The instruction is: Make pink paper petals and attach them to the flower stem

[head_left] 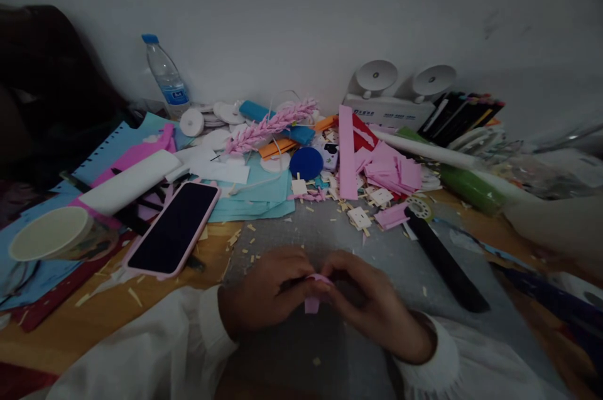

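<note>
Between my two hands is a small strip of pink paper (311,305), bent at its top and hanging down at its lower end. My left hand (277,287) is closed in a pinch on one side of it. From the other side, my right hand (370,299) pinches its upper edge with thumb and fingertips. Both hands are just above the grey cutting mat (282,237). The fingers hide part of the strip. Beyond them lie a stack of cut pink paper pieces (393,171) and a long pink strip (347,155).
A phone (174,230) and a paper cup (51,233) are at the left. A black-handled cutter (447,262) lies on the mat's right side. Teal paper sheets (254,199), a braided pink piece (273,127), a water bottle (167,76) and pens (461,117) crowd the back near the wall.
</note>
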`<act>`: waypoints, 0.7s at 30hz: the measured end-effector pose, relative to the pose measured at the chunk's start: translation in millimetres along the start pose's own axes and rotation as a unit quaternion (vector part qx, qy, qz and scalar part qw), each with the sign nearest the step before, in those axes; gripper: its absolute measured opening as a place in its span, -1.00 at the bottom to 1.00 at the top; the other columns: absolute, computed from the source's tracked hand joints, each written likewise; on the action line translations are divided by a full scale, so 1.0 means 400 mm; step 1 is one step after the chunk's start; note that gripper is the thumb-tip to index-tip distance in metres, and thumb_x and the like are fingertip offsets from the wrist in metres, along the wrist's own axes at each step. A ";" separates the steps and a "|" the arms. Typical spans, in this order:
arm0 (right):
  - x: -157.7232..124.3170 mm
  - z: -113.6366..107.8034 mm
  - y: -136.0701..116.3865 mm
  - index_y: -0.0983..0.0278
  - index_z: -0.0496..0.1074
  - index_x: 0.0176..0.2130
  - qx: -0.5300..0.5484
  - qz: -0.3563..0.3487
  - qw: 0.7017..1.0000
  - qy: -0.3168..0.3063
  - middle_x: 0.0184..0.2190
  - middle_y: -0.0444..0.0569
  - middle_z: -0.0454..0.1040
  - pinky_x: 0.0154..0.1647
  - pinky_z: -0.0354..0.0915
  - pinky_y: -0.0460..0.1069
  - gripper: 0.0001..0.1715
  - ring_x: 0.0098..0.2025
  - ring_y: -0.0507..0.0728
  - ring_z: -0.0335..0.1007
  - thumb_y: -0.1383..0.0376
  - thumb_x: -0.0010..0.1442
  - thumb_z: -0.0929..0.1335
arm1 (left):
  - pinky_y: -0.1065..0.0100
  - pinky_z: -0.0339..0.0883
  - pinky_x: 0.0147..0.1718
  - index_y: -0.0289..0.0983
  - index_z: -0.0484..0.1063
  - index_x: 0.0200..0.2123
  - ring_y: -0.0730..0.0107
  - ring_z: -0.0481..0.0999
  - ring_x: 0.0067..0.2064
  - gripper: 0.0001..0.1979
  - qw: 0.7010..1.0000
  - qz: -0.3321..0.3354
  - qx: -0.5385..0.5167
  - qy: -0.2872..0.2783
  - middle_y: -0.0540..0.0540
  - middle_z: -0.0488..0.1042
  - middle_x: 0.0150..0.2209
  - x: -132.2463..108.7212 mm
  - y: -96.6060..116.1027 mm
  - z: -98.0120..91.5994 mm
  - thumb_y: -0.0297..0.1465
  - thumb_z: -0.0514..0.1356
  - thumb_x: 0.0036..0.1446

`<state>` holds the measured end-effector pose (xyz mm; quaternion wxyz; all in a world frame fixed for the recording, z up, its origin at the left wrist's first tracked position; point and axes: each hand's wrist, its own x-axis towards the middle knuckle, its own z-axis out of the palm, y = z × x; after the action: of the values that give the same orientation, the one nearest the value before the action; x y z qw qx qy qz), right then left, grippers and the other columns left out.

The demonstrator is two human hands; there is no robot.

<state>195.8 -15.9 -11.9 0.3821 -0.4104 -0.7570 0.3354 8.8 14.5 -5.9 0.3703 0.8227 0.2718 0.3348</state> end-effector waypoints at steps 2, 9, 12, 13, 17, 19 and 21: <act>-0.003 0.002 -0.003 0.22 0.34 -0.27 0.011 0.007 1.000 0.006 -0.41 -0.12 0.43 -0.37 0.33 -0.10 -0.95 -0.38 0.04 0.39 0.36 0.22 0.33 | 0.45 0.21 -0.43 -0.31 0.40 -0.50 0.46 0.35 -0.44 -0.68 1.000 0.002 -0.006 0.001 0.01 0.35 -0.53 0.001 0.003 -0.002 -0.31 0.07 0.28; -0.007 0.001 0.017 0.21 0.30 -0.22 0.088 0.060 0.992 0.066 -0.39 -0.14 0.40 -0.43 0.32 -0.14 -0.91 -0.41 0.01 0.38 0.38 0.24 0.29 | 0.44 0.17 -0.44 -0.30 0.38 -0.47 0.47 0.34 -0.43 -0.71 0.991 -0.126 -0.050 -0.001 0.03 0.34 -0.49 0.003 0.006 -0.005 -0.33 0.05 0.27; -0.005 0.001 0.020 0.21 0.30 -0.23 0.125 0.088 0.986 0.073 -0.41 -0.15 0.37 -0.47 0.30 -0.15 -0.97 -0.44 0.00 0.34 0.31 0.26 0.30 | 0.42 0.20 -0.40 -0.30 0.42 -0.36 0.42 0.36 -0.37 -0.79 0.990 -0.123 -0.064 -0.012 -0.01 0.38 -0.41 0.005 0.009 -0.004 -0.29 0.12 0.21; -0.005 0.002 0.019 0.21 0.30 -0.23 0.136 0.098 0.983 0.068 -0.43 -0.15 0.36 -0.49 0.28 -0.15 -0.95 -0.46 -0.01 0.33 0.28 0.27 0.30 | 0.41 0.20 -0.39 -0.30 0.42 -0.34 0.41 0.36 -0.36 -0.81 0.991 -0.118 -0.056 -0.012 -0.01 0.38 -0.40 0.006 0.010 -0.003 -0.27 0.16 0.18; -0.005 0.012 0.014 0.23 0.27 -0.26 0.179 0.141 0.972 0.050 -0.46 -0.16 0.36 -0.55 0.25 -0.14 -0.82 -0.51 -0.01 0.32 0.16 0.27 0.31 | 0.40 0.19 -0.37 -0.28 0.38 -0.36 0.42 0.34 -0.37 -0.86 0.994 -0.104 -0.013 -0.004 0.00 0.36 -0.41 0.003 0.011 0.000 -0.33 0.17 0.17; -0.004 0.016 0.013 0.23 0.28 -0.26 0.190 0.157 0.968 0.045 -0.47 -0.16 0.36 -0.54 0.25 -0.14 -0.78 -0.50 -0.01 0.32 0.13 0.25 0.32 | 0.41 0.19 -0.38 -0.28 0.34 -0.41 0.44 0.32 -0.39 -0.88 0.995 -0.096 -0.015 0.000 0.02 0.33 -0.43 0.000 0.010 0.001 -0.40 0.12 0.19; -0.001 0.018 0.014 0.24 0.30 -0.27 0.189 0.162 0.968 0.039 -0.47 -0.16 0.37 -0.53 0.26 -0.15 -0.77 -0.49 -0.01 0.32 0.12 0.25 0.32 | 0.42 0.19 -0.37 -0.28 0.30 -0.45 0.46 0.30 -0.40 -0.85 0.995 -0.094 -0.036 0.001 0.03 0.31 -0.45 -0.002 0.009 0.000 -0.45 0.10 0.19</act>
<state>191.8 -15.3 -19.9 0.4229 -0.4603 -0.5879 0.5135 9.1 12.0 -3.5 0.4288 0.7794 0.3364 0.3091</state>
